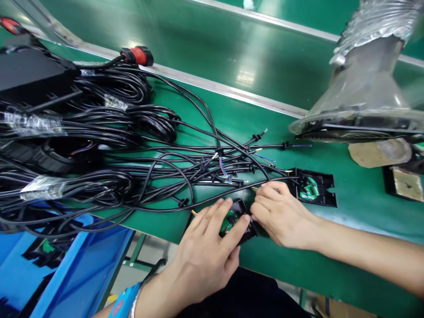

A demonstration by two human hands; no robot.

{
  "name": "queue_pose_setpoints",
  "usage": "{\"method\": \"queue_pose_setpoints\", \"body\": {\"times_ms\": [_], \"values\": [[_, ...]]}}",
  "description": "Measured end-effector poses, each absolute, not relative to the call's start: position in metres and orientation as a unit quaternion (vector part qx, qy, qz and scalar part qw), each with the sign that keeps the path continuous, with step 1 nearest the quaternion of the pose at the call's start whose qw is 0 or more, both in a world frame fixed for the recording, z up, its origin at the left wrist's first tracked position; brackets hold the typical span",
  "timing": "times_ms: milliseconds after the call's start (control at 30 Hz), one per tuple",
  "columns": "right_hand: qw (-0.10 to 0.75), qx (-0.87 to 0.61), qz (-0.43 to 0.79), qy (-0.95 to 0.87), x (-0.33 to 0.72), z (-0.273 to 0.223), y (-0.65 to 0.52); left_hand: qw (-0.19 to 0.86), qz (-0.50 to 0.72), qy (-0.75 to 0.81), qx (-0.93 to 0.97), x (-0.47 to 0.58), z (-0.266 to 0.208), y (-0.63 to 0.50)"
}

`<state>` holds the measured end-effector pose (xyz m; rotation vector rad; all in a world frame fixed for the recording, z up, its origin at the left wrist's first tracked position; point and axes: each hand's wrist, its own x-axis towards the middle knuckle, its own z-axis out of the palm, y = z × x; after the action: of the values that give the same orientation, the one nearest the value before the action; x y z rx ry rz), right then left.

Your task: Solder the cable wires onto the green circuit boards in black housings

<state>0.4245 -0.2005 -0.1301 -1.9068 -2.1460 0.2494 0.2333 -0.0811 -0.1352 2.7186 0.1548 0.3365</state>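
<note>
Across a small black plastic housing (249, 238) with a green circuit board (229, 221) inside lies my left hand (208, 251), its fingers spread from the far edge to the near side and gripping it. My right hand (285, 216) is closed at the housing's right edge, fingertips curled down; what they pinch, if anything, is hidden. Just beyond that hand, a second black housing (326, 201) lies face up, also holding a green board (309, 189). A black cable (228, 193) runs from the left to this second housing.
Coiled black cables (115, 181) crowd the left of the green table (361, 216), with stripped coloured wire ends towards the middle. A red-and-black connector (138, 56) lies behind them. A fume hood (367, 97) hangs at right above a sponge tray (407, 183). At lower left stands a blue bin (82, 265).
</note>
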Motion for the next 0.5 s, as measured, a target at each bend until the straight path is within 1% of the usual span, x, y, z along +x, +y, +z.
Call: {"method": "queue_pose_setpoints", "body": {"times_ms": [67, 200, 300, 400, 500], "values": [[0.119, -0.652, 0.072, -0.745, 0.4256, -0.1311, -0.2013, 0.196, 0.119, 0.053, 0.972, 0.2333, -0.1349, -0.0814], [0.136, -0.651, 0.045, -0.746, 0.4283, -0.1303, -0.2036, 0.194, 0.106, 0.049, 0.974, 0.2328, -0.1359, -0.0817], [0.128, -0.649, 0.048, -0.748, 0.4294, -0.1308, -0.205, 0.192, 0.105, 0.044, 0.975, 0.2334, -0.1366, -0.0811], [0.094, -0.643, 0.064, -0.757, 0.4285, -0.1298, -0.2042, 0.189, 0.104, 0.042, 0.975, 0.2358, -0.1351, -0.0819], [0.022, -0.639, 0.059, -0.767, 0.424, -0.1258, -0.1994, 0.172, 0.079, 0.054, 0.98, 0.24, -0.1316, -0.0859]]}}
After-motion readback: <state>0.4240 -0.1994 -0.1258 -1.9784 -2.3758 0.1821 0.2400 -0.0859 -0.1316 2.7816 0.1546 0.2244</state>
